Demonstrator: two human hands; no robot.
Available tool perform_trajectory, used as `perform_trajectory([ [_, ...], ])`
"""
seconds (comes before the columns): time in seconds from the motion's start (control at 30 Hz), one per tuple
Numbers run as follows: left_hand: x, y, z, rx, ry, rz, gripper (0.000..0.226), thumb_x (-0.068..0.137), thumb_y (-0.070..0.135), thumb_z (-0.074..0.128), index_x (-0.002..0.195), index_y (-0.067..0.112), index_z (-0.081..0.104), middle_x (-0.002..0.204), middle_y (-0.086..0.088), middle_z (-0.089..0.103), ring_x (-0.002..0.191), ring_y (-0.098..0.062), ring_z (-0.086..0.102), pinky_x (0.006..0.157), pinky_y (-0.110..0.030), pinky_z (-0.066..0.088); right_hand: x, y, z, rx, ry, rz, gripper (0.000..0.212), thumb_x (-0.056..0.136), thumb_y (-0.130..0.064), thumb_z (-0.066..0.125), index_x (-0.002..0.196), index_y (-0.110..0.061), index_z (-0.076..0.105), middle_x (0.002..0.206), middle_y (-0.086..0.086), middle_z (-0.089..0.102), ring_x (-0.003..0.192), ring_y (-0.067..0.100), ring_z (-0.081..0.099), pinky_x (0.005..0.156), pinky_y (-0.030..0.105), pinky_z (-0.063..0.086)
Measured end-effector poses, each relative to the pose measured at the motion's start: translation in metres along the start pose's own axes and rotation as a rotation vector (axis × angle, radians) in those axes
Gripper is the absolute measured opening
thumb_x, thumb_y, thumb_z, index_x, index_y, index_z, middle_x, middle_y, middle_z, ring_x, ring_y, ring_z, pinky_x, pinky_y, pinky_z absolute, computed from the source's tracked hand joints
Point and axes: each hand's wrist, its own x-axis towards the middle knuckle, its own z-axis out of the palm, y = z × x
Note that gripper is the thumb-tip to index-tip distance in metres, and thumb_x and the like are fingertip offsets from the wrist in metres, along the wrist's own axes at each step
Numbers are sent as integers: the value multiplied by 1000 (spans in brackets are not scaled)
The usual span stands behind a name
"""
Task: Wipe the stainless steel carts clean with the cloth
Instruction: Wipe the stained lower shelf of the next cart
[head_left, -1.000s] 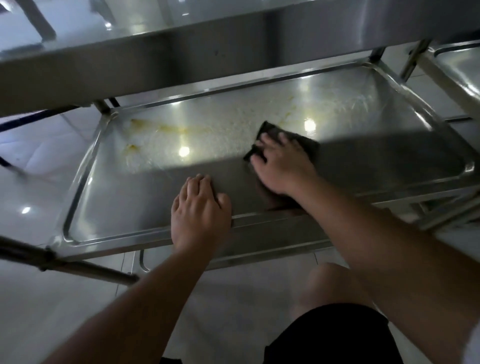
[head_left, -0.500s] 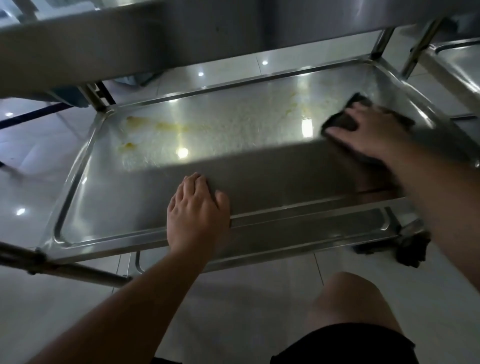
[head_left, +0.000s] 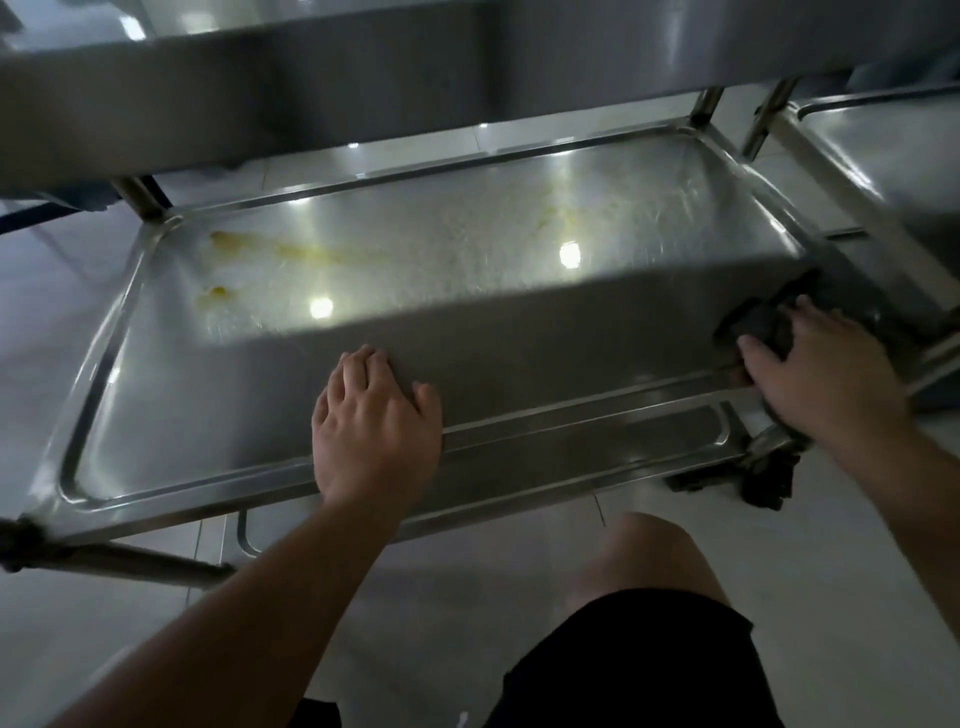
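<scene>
At the near right corner of the shiny stainless steel cart shelf, the right hand presses a dark crumpled cloth against the steel, fingers spread over it. The left hand lies flat on the near rim, fingers relaxed, holding nothing. Wiping looks midway: yellowish smeared stains sit untouched toward the far left corner, so the next pass likely needs a long reach across. Shadow hides much of the cloth, and the upper shelf cuts off the view beyond.
</scene>
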Motion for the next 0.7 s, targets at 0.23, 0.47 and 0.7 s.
perform_trajectory([
  [0.23,1,-1,-3,-28,-27,10,66,106,50,25,156,9,39,162,-12,41,154,-29,33,128,-49,28,-109,-154,34,315,143,-409,51,95,-46,53,119,-6,75,118,11,76,118,31,64,108,41,47],
  [0.47,4,-6,1,-58,-35,28,71,105,49,27,164,9,29,172,-10,28,161,-26,17,131,-43,12,-103,-151,35,303,48,-686,46,93,-43,55,126,-17,74,137,0,69,132,25,60,110,40,45],
  [0.7,4,0,-5,-39,-98,7,76,104,49,32,167,9,22,175,-10,21,164,-26,9,131,-42,3,-76,-117,27,193,122,-208,54,101,-51,46,129,-10,70,131,12,71,124,35,61,110,51,46],
])
